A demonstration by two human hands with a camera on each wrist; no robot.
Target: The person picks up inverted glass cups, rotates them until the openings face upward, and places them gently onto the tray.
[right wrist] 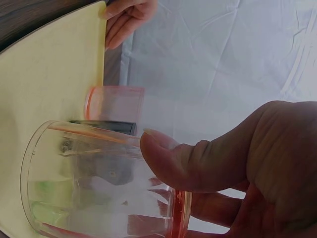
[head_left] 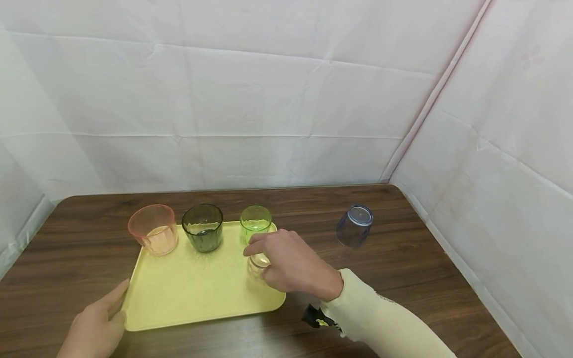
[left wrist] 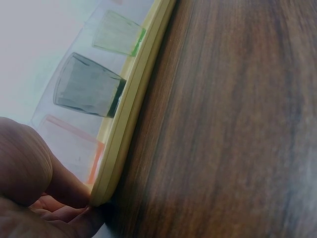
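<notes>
My right hand [head_left: 293,261] grips a clear cup [right wrist: 99,183] with an orange-red tint at its base. The cup is upside down at the right side of the yellow tray [head_left: 201,288], its wide rim toward the tray; I cannot tell whether it touches. With thumb and fingers, my left hand [head_left: 96,323] pinches the tray's left edge, near the front corner. Along the tray's back edge stand an orange cup [head_left: 161,241], a dark grey-green cup [head_left: 205,238] and a light green cup [head_left: 255,223], all upright. The right hand partly hides the green one.
A blue cup [head_left: 354,226] stands upside down on the brown wooden table [head_left: 394,278], to the right of the tray. White cloth walls [head_left: 250,109] rise behind the table and at both sides.
</notes>
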